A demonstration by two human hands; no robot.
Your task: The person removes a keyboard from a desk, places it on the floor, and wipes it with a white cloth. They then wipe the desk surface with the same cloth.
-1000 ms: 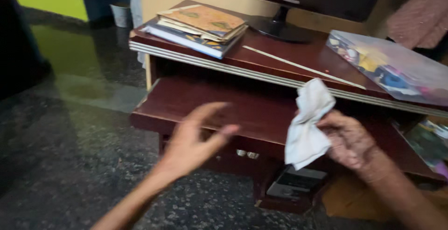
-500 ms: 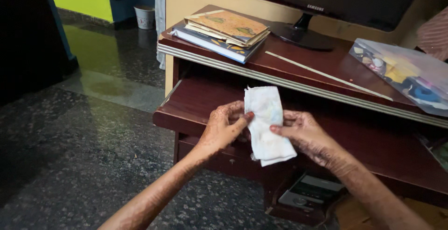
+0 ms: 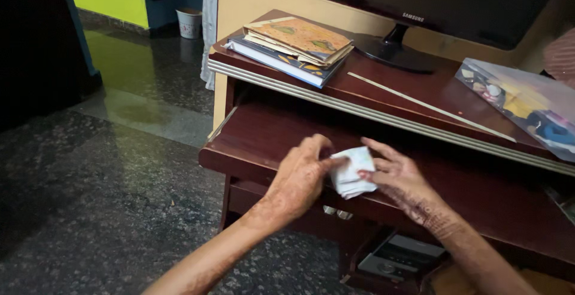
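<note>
A small white cloth [image 3: 353, 171] is bunched between my two hands, just above the pulled-out shelf [image 3: 263, 136] of a dark red-brown wooden desk. My left hand [image 3: 302, 175] grips the cloth's left side with thumb and fingers. On the cloth's right side, my right hand [image 3: 398, 178] presses it with its fingers. Most of the cloth is folded into a compact wad, partly hidden by my left hand's fingers.
On the desk top [image 3: 413, 88] lie a stack of books [image 3: 293, 49], a monitor on its stand [image 3: 395, 52], a long thin stick [image 3: 428, 106] and a clear plastic pouch [image 3: 527, 106]. A grey device [image 3: 398, 256] sits on a lower shelf. Dark speckled floor [image 3: 90, 199] spreads left.
One second ago only my right hand held the hanging cloth. My left hand then took hold too, and the cloth has been folded from a long strip into a small wad.
</note>
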